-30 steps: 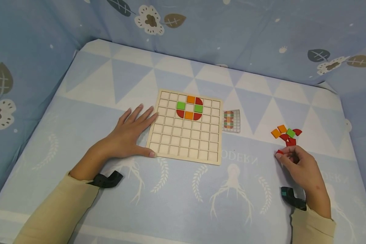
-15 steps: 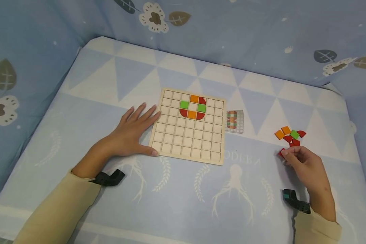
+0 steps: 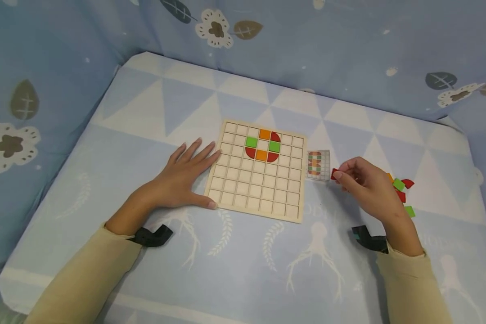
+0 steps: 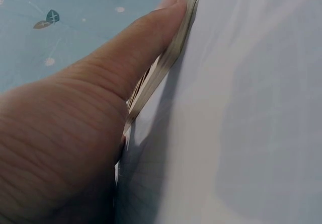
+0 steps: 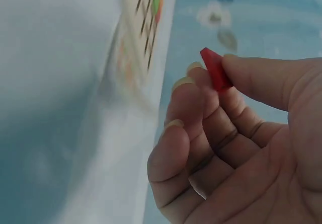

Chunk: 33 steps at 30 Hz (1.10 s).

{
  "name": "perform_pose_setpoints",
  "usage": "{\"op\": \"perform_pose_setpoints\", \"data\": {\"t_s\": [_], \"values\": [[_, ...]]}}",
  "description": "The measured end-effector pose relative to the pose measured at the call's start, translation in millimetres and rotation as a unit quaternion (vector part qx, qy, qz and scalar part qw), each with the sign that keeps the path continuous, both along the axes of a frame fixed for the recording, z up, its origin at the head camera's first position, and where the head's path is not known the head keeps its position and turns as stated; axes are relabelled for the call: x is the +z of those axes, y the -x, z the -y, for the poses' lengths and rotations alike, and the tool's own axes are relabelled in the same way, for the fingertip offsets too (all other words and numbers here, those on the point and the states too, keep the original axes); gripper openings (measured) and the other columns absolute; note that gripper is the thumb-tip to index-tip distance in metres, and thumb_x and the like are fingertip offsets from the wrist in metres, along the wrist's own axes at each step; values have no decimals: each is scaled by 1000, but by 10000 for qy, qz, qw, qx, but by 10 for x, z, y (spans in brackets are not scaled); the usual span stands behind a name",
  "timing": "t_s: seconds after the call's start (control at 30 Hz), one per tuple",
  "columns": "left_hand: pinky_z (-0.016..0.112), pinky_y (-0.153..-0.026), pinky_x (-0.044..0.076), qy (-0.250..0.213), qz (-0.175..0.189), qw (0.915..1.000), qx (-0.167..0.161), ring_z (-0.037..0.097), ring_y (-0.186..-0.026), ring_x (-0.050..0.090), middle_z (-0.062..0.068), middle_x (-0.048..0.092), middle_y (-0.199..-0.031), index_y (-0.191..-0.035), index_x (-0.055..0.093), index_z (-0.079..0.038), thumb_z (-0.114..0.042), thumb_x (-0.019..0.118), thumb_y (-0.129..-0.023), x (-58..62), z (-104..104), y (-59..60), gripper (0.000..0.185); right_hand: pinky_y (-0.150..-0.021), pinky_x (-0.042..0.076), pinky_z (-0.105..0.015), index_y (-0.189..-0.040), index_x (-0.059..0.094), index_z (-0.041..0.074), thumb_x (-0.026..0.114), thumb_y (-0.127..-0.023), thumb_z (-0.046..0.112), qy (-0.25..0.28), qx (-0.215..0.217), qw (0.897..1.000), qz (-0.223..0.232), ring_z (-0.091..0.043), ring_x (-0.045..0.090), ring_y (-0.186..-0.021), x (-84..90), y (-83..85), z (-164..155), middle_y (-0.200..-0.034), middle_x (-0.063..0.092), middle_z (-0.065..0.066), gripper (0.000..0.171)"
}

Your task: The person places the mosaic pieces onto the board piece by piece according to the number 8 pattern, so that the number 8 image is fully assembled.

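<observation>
the right hand [image 3: 368, 184] pinches a small red piece [image 3: 334, 173] between thumb and curled fingers [image 5: 187, 98], raised just beside the little pattern card [image 3: 318, 165] at the right edge of the wooden grid board [image 3: 259, 186]. the left hand [image 3: 182, 173] lies flat on the worktop [image 3: 146, 121], fingers straight and spread, thumb along the board's left edge. on the board, green, orange and red pieces form a ring [image 3: 262, 145]. loose pieces [image 3: 402, 191] lie behind the right hand.

Small red tile [image 3: 334, 173] pinched aloft just right of wooden grid board [image 3: 260, 183]
</observation>
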<state>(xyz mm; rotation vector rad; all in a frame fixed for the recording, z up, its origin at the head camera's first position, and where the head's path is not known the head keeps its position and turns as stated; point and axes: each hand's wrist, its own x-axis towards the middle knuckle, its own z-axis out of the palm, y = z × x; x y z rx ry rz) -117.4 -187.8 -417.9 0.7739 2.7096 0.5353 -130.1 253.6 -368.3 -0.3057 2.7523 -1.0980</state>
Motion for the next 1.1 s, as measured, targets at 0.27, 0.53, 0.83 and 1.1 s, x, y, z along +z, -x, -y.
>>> {"op": "perform_pose_setpoints", "data": {"t_s": [0.27, 0.53, 0.83, 1.1], "values": [[49, -114, -8, 105, 43, 9999, 36, 24, -146, -15, -2, -4, -162, -157, 5, -24, -81, 59, -69, 24, -5, -21, 118, -57, 49, -31, -102, 61, 16, 61, -96, 28, -287, 988, 9947, -53, -17, 57, -78, 92, 465, 689, -92, 64, -1, 14], [51, -114, -6, 72, 37, 10000, 34, 24, -146, -14, -2, -3, -162, -156, 5, -25, -81, 60, -69, 18, -11, 5, 118, -70, 45, -33, -96, 64, 14, 63, -95, 20, -483, 1678, 9846, -35, -17, 54, -81, 51, 1005, 1348, -97, 58, 3, 6], [50, -114, -6, 66, -11, 10000, 24, 24, -146, -13, -3, -3, -162, -156, 4, -26, -81, 59, -69, 4, 11, -4, 117, -75, 47, -34, -104, 66, 9, 53, -99, 11, -802, 1956, 9774, 103, -19, 55, -85, -97, 1234, 1733, -101, 61, -3, 14], [49, -114, -8, 60, 7, 10000, 67, 23, -146, -15, -3, -5, -162, -156, 3, -27, -80, 59, -70, -7, 27, -10, 116, -82, 46, -33, -103, 74, 8, 53, -97, 5, -1395, 2248, 9629, -540, -20, 54, -90, -189, 1242, 1825, -99, 62, -5, 22]]}}
